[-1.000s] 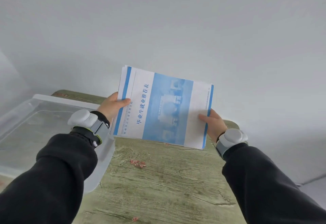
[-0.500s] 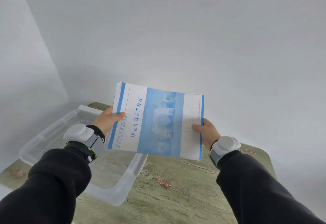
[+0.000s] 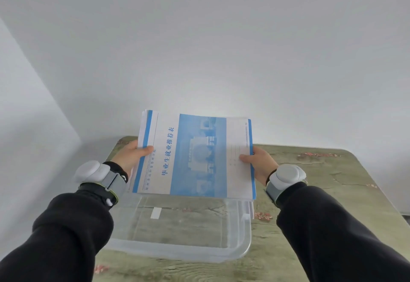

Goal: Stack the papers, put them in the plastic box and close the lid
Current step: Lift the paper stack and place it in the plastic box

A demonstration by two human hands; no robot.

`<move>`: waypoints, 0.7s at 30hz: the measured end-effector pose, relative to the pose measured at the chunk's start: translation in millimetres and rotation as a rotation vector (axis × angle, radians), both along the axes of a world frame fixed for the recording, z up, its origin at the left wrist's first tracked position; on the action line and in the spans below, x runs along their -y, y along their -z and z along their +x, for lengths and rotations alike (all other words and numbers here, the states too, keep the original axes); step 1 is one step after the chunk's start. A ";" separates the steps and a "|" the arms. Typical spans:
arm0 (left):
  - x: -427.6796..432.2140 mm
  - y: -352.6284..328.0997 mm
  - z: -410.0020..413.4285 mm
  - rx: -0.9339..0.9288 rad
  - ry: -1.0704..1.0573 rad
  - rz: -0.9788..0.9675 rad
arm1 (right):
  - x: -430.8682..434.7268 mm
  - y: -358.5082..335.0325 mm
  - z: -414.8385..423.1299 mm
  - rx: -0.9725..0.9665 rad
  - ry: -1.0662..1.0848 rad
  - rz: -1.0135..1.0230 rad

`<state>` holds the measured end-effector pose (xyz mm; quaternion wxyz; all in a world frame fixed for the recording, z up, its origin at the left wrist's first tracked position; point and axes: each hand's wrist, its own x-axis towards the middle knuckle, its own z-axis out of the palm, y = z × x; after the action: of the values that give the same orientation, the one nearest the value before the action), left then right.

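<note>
2 hands: both grip 1 stack of papers [image 3: 195,155], held in the air above the plastic box [image 3: 240,253].
Left hand [image 3: 129,156]: fingers closed on the stack's left edge, thumb [image 3: 145,149] on top, other fingers hidden under the sheets.
Right hand [image 3: 260,163]: fingers closed on the right edge, thumb [image 3: 245,157] on top, the rest hidden underneath.
Papers: top sheet white with blue bands and blue print; edges roughly aligned, a few lower sheets stick out at the near right corner.
Box: clear, no lid on it, nothing inside, on the table [image 3: 332,193] directly below the stack, left of table centre.
Wrists: 1 white device on a grey strap each; left band [image 3: 97,174], right band [image 3: 286,176].
Sleeves: dark.
Wall [image 3: 199,37]: plain white, behind the table.
</note>
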<state>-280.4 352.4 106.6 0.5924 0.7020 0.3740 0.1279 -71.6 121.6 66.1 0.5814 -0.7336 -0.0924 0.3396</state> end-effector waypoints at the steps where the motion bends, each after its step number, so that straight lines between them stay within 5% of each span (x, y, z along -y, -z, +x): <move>1: -9.8 0.8 -5.3 -0.010 0.028 -0.013 | -5.2 0.4 -10.0 -0.003 0.019 -0.006; 11: -44.4 27.3 -34.9 -0.156 0.113 -0.149 | -12.0 12.5 -70.1 -0.063 0.111 -0.094; 21: -40.0 56.1 -49.3 -0.321 0.159 -0.034 | -13.6 42.1 -97.1 -0.095 0.106 -0.214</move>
<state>-329.7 392.5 50.5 0.5453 0.7305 0.4092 -0.0392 -168.7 135.2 24.1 0.5207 -0.7782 0.0109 0.3509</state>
